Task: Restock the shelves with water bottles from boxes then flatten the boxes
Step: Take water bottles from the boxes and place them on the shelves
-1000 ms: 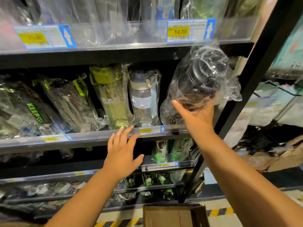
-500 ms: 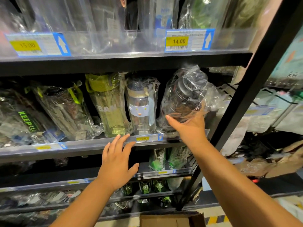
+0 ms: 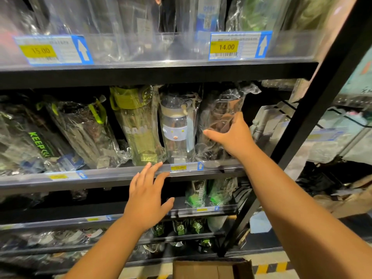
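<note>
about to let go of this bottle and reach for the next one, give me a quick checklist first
1. Wrapped dark bottle past the shelf's front lip, right of the clear bottle: ok.
2. Bottle upright: ok.
3. Its base flat on the shelf: cannot tell, wrapping hides it.
4. Right hand gripping it: ok, not released.
5. Left hand empty, fingers spread at the shelf lip: ok.
6. Cardboard box open below: ok; bottles left inside: cannot tell.

Two price tags on the top rail: 15.00 [image 3: 40, 50] at left, 14.00 [image 3: 226, 47] at right, each beside a blue arrow. Yellow-and-black hazard stripe [image 3: 269, 268] on the floor at lower right. Crumpled brown paper [image 3: 348, 200] at far right.
</note>
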